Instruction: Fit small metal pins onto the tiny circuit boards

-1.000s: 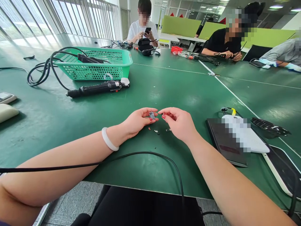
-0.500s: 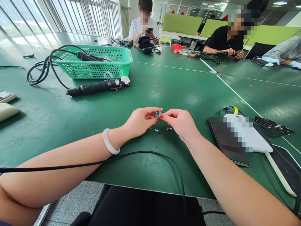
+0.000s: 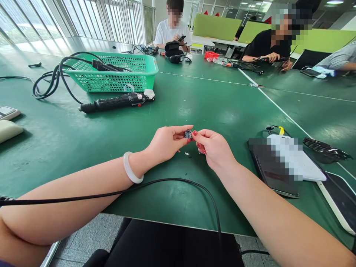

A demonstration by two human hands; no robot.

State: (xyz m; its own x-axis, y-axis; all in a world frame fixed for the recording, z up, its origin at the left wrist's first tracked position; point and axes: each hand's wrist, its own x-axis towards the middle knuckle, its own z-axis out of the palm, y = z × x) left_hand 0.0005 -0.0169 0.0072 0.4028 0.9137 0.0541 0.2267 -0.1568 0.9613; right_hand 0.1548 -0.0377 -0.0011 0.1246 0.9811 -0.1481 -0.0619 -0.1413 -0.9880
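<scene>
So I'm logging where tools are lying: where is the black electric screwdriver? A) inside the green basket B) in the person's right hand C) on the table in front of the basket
C: the electric screwdriver lies flat on the table, just in front of the green basket.

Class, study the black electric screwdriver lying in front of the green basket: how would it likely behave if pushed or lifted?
The electric screwdriver has a long rounded body lying on its side, so a sideways push may roll it. It looks rigid and probably fairly heavy for its size. The black cable at its end loops toward the green basket and would likely drag when lifted.
</scene>
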